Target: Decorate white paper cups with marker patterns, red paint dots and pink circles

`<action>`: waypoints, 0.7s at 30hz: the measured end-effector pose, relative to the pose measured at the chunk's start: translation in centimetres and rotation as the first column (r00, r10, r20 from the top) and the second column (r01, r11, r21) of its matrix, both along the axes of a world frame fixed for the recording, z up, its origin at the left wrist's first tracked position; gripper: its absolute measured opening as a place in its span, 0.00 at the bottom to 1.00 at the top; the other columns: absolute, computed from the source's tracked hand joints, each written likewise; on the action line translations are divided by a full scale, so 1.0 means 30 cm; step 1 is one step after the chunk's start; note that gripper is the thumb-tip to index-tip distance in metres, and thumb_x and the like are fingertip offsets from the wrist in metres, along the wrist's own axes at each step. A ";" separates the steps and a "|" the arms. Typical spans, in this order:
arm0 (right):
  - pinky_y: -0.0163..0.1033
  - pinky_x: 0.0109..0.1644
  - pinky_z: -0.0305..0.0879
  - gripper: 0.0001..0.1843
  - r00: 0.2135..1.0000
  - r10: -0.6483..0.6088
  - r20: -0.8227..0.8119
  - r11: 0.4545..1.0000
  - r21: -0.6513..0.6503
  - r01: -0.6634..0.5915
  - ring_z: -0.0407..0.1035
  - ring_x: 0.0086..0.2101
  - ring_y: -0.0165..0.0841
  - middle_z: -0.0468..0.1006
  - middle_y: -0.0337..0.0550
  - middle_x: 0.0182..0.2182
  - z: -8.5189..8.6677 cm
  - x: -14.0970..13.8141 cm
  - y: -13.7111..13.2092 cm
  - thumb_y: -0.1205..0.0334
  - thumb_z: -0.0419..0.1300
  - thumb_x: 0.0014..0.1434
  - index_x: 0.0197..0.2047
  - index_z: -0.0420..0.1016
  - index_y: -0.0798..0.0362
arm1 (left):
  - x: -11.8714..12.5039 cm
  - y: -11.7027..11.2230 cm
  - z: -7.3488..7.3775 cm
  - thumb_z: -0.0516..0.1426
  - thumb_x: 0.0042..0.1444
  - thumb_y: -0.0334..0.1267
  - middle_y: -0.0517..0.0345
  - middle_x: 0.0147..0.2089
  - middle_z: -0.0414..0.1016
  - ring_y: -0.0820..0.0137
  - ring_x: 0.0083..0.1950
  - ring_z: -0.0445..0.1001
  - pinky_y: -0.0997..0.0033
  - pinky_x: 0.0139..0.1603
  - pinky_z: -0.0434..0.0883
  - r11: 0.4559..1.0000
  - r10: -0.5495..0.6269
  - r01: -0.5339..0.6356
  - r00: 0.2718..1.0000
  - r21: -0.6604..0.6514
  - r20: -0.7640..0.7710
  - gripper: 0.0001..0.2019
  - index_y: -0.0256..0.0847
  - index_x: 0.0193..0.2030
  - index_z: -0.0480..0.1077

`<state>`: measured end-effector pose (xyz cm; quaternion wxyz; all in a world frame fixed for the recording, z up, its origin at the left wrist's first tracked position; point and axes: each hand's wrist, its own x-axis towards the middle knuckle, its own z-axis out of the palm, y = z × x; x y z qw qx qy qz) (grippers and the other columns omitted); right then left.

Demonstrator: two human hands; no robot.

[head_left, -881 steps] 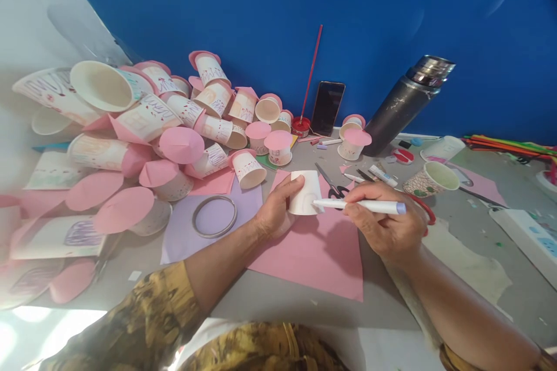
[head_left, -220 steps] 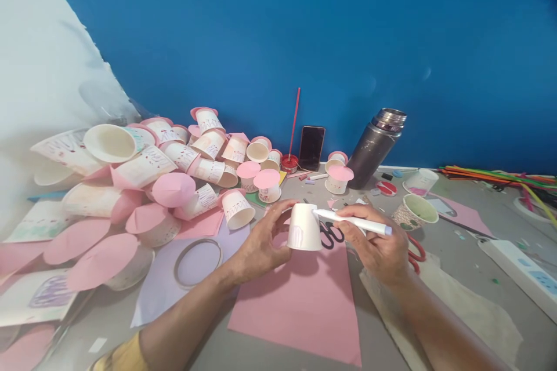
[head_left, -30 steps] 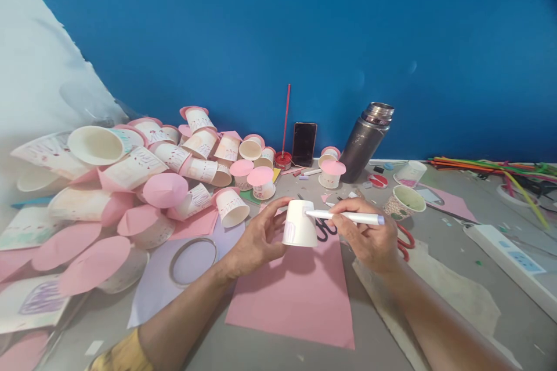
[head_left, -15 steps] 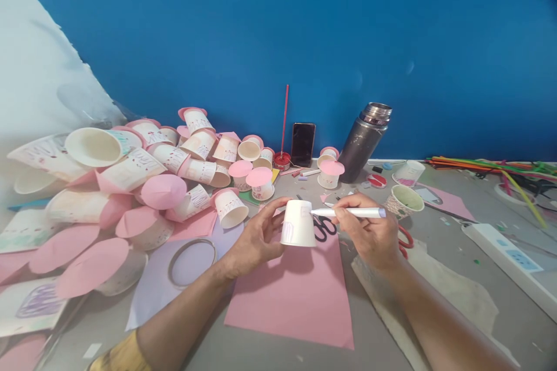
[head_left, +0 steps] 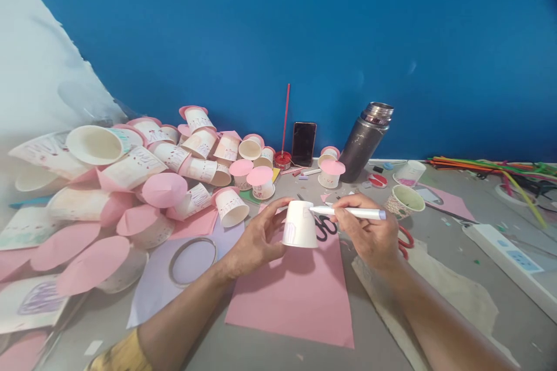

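My left hand (head_left: 261,237) is closed around the left side of a white paper cup (head_left: 300,226), which is upside down above a pink paper sheet (head_left: 291,301). Faint purple marks show on the cup's side. In my right hand (head_left: 368,232) is a white marker (head_left: 354,213) with a purplish end, its tip at the cup's upper right side. Black-handled scissors (head_left: 325,227) lie just behind the cup, partly hidden by it.
Many decorated paper cups with pink tops (head_left: 163,190) are heaped at left. A tape ring (head_left: 173,266) rests on lilac paper. Behind stand a phone (head_left: 303,144) and a dark flask (head_left: 364,142). At right are a patterned cup (head_left: 404,202), red-handled scissors (head_left: 407,236) and a power strip (head_left: 513,261).
The cup has turned slightly in my left hand, so its purple marks sit a little differently. My right hand holds the marker at nearly the same spot.
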<state>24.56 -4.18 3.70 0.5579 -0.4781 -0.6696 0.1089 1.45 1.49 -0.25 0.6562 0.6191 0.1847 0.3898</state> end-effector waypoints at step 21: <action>0.36 0.30 0.69 0.06 0.995 0.054 -0.079 0.998 0.029 -0.051 0.71 0.23 0.29 0.82 0.35 0.28 -0.018 0.011 0.002 0.61 0.59 0.71 0.46 0.77 0.47 | -0.010 0.010 -0.029 0.67 0.51 0.27 0.43 0.70 0.67 0.49 0.71 0.69 0.47 0.71 0.66 0.993 0.090 -0.084 0.994 0.082 -0.068 0.35 0.48 0.66 0.66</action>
